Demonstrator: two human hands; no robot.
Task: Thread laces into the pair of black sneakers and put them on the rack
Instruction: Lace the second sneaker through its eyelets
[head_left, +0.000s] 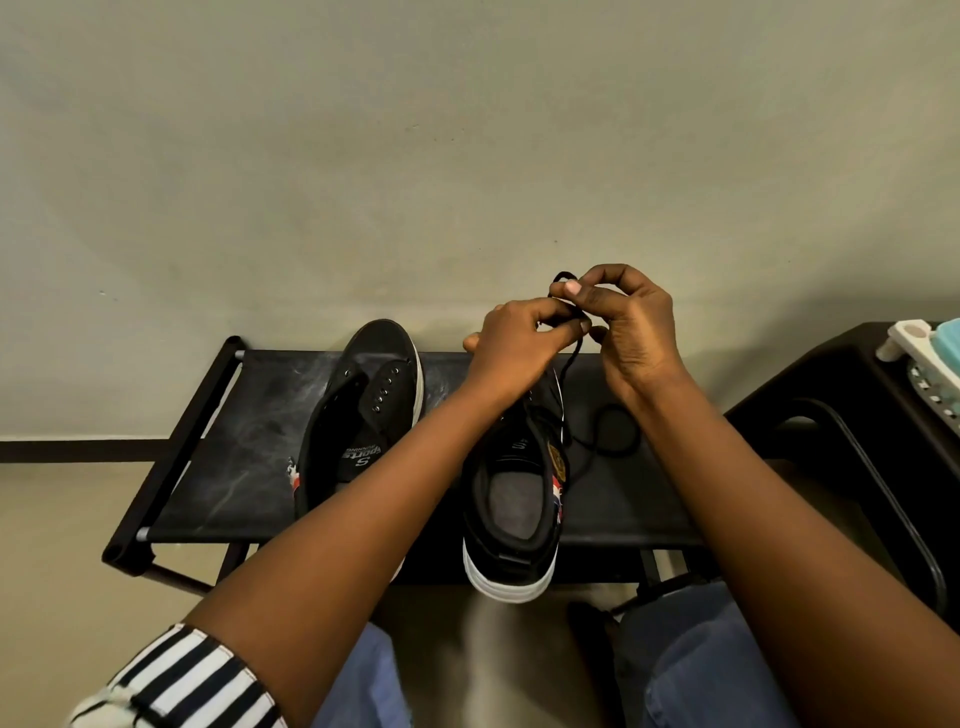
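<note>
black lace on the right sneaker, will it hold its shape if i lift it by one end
Probably not: the black lace lies in a loose curl on the rack, so it looks floppy. It seems light, and would likely just dangle from the right hand.

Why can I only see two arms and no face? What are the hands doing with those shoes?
The camera sits on the person's head and looks down, so you see what they see: their own arms. No robot here. In front of them is a low black rack against the wall. Two black sneakers lie on it. The left sneaker has empty lace holes. The right sneaker has a black lace going into it, and its heel sticks out over the rack's front edge. The left hand and the right hand are raised above that shoe, both pinching the lace between their fingertips. A loop of lace lies loose on the rack.
</note>
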